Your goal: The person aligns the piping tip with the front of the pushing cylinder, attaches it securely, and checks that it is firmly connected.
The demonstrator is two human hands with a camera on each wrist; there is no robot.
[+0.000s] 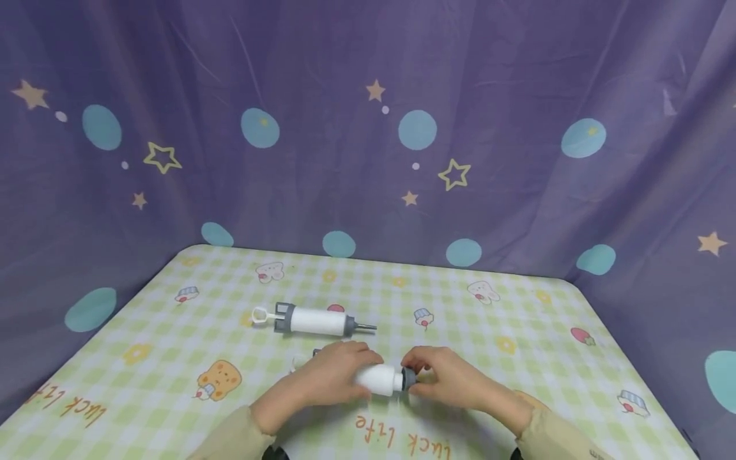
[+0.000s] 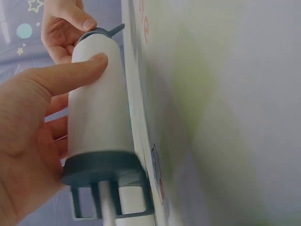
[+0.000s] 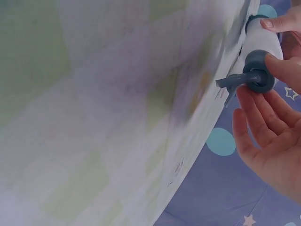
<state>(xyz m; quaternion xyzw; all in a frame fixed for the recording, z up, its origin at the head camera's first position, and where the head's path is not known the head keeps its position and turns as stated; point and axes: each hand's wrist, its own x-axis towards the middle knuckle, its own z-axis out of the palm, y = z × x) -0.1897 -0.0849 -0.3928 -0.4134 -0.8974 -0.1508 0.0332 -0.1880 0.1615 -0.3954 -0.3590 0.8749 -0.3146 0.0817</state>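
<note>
A white syringe-like tube (image 1: 376, 379) with grey ends lies low over the table, pointing right. My left hand (image 1: 339, 374) grips its barrel (image 2: 99, 113), thumb across the top and fingers behind. The grey collar (image 2: 103, 167) with its open side loops is at the rear end. At the front, my right hand (image 1: 445, 378) pinches the grey nozzle cap (image 3: 257, 66) between thumb and fingers; its thin spout (image 3: 237, 79) sticks out past them. A narrower white neck (image 1: 398, 382) shows between barrel and cap in the head view. Most of the plunger handle is hidden by my left hand.
Beyond my hands lies a second syringe-like tube (image 1: 319, 321), white with grey ends, its ring handle (image 1: 260, 315) to the left and thin metal-looking nozzle (image 1: 365, 328) to the right. A green checked tablecloth (image 1: 517, 409) covers the table. A purple curtain (image 1: 345, 179) hangs behind it.
</note>
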